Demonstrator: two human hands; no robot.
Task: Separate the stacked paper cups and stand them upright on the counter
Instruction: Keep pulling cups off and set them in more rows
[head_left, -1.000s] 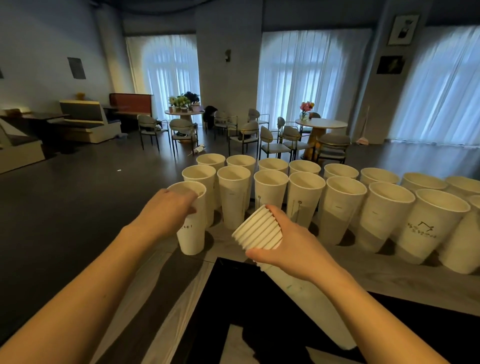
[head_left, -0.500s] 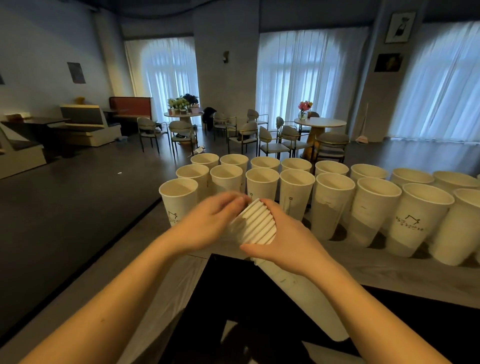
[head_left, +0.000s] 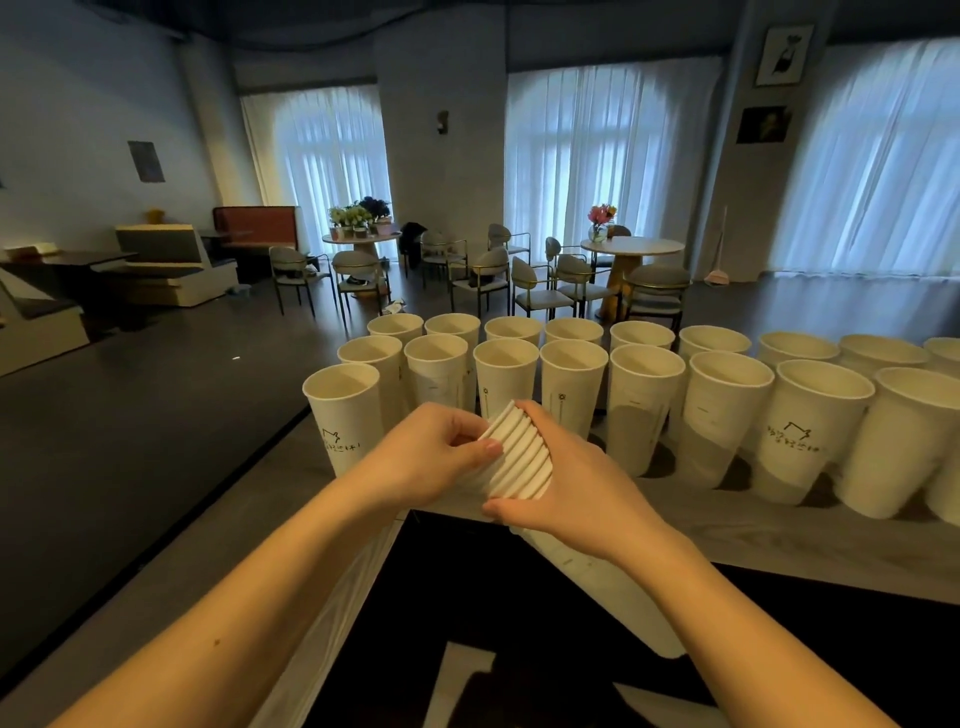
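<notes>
1. Holding the stack of paper cups (head_left: 519, 457) over the near edge of the desk (head_left: 727, 535), you have it lying tilted: its long axis runs from the rims at upper left, away from you, down to the base end at lower right, toward you.
2. Your right hand (head_left: 558, 486) wraps the stack just below the bunched rims, fingers over the far side and thumb curled underneath; the rest of the stack's body shows beneath your wrist and forearm and reaches down over the dark area in front of the desk.
3. Your left hand (head_left: 436, 452) meets the stack at its rim end, thumb tip pressed on the outermost rim and fingers curled at the mouth, pinching the top cup.
4. Both hands touch the stack and sit close together, left of the stack's mouth and right along its side.
5. Standing upright on the desk are two rows of separated cups (head_left: 722, 405), mouths up, packed just beside one another; every interior that shows looks bare.
6. One single printed cup (head_left: 343, 415) stands upright at the left end, nearer you than the rows, just beside your left hand; whether it touches the hand cannot be told.
7. Beyond the desk lies a dim room with round tables (head_left: 631, 247), chairs (head_left: 540, 286), flowers (head_left: 601, 215) and sheer white curtains (head_left: 608, 156).
</notes>
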